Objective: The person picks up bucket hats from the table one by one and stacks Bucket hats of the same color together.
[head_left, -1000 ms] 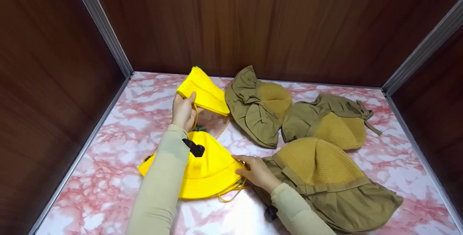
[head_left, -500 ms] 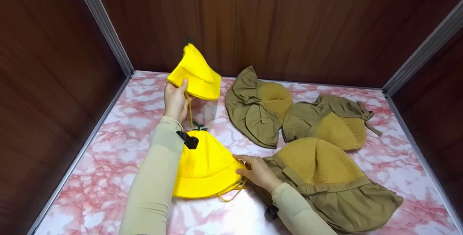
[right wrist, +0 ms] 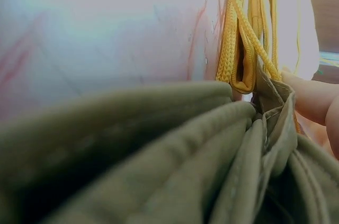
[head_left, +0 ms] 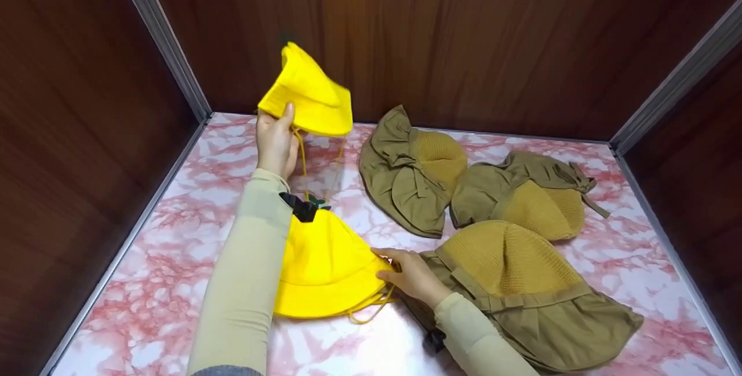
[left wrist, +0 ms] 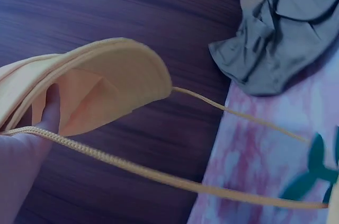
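Note:
My left hand (head_left: 277, 141) grips the brim of a small yellow bucket hat (head_left: 307, 95), raised above the table near the back wall. Its thumb lies on the outside of the brim, and in the left wrist view the hat's hollow inside (left wrist: 114, 75) shows. A yellow cord (left wrist: 132, 167) hangs from it toward the green sprout (left wrist: 315, 168) on another yellow bucket hat (head_left: 324, 266). That second hat lies on the table, partly hidden by my left sleeve. My right hand (head_left: 414, 276) pinches its right brim edge, beside a large olive hat (head_left: 510, 266).
Two more olive hats with mustard crowns lie at the back: one with a bow (head_left: 414, 173), the other with a tie (head_left: 522, 196). Dark wood panels (head_left: 406, 34) enclose the pink marbled table (head_left: 156, 237) at the back and sides.
My left hand has lifted the small yellow hat upward and slightly left, and its cord has drawn out below. My right hand and the olive hats have stayed in place.

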`<state>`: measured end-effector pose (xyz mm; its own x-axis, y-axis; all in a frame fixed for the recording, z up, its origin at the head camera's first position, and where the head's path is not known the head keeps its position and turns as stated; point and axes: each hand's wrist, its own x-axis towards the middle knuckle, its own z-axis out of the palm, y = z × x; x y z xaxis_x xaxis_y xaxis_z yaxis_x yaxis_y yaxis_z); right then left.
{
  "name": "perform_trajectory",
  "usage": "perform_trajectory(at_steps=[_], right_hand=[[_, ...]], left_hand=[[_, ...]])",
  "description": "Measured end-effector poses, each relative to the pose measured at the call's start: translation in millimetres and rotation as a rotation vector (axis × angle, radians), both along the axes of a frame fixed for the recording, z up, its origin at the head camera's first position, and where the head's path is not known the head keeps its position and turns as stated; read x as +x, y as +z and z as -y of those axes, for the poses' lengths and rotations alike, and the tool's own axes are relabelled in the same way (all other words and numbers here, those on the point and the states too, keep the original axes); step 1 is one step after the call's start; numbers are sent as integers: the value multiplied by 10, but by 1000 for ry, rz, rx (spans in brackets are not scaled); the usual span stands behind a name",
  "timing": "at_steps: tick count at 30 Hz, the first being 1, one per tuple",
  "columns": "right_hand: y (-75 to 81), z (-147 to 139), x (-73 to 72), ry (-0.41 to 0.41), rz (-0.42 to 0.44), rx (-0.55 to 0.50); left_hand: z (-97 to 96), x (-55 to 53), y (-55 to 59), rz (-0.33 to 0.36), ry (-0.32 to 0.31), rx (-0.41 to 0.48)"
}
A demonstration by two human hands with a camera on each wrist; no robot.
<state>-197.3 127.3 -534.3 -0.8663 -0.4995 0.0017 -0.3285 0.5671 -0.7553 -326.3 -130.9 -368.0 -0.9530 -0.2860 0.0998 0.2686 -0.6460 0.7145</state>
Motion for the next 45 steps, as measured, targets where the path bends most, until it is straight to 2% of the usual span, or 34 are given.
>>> perform_trajectory(at_steps=[5,9,13,15,18,21,24,27,31,34,36,38,41,45], right_hand=[[24,-28,1,-12,28,-13],[81,-55,0,-49,54,-53],[189,-67,18,-169,54,-141],[266,-76,25,-254,67,-247],[411,-111,11,-348,172,-491],[547,-183,-26,-362,372,-828],[635,-268,-73,-346,516,-1069],[671,-326,-112,-359,579,-1195],[683,-355,-137,-471,616,-1315],[707,-360,-146,-551,612,-1416],[742,-369,-148,-581,601,-1484],[790,-384,-147,-603,577,-1541],[866,-428,-145,-620,548,-1626],[942,-500,-154,-622,490,-1691]], left_hand=[[-133,37,98,-61,-42,83],[-292,110,123,-49,-107,117],[-417,179,78,-45,-173,109],[-447,209,19,-50,-205,109],[-465,247,-114,-49,-267,117],[-461,290,-267,-10,-328,117],[-457,330,-403,44,-370,108],[-451,355,-504,89,-391,113],[-453,361,-561,105,-428,118],[-449,364,-552,88,-487,90],[-436,373,-532,83,-538,18],[-410,383,-513,91,-571,-121],[-345,395,-499,119,-578,-431],[-228,380,-523,121,-542,-837]])
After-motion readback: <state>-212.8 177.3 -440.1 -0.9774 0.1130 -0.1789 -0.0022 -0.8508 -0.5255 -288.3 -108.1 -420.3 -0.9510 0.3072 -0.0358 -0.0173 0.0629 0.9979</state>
